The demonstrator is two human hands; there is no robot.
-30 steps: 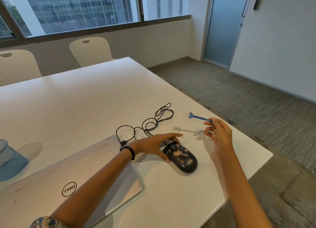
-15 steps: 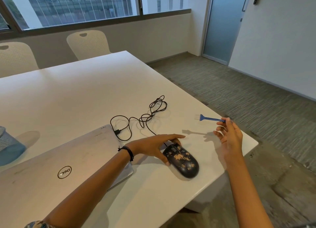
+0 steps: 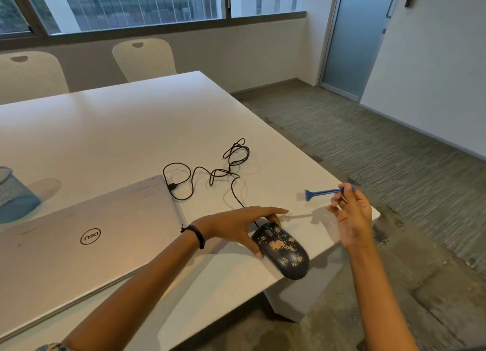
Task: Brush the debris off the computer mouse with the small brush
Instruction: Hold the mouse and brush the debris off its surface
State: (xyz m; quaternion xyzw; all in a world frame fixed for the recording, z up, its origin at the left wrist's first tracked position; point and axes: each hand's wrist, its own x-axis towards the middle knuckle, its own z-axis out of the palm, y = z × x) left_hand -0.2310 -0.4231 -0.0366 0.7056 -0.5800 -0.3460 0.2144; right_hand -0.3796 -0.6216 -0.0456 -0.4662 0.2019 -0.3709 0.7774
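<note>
White worktop (image 3: 118, 129), closed laptop (image 3: 79, 240) on the left, and the mouse (image 3: 282, 250) sits by the near corner edge. It's covered in tan specks, so I'd say no brushing is done yet and the whole sweep is left. Left hand (image 3: 234, 224) steadies its front, fingers fairly straight, thumb against the side. Right hand (image 3: 352, 219) pinches the brush (image 3: 324, 192) by its handle end, up in the air and apart from the mouse. The bristles are blurry, and the mouse front is hidden under the fingers.
</note>
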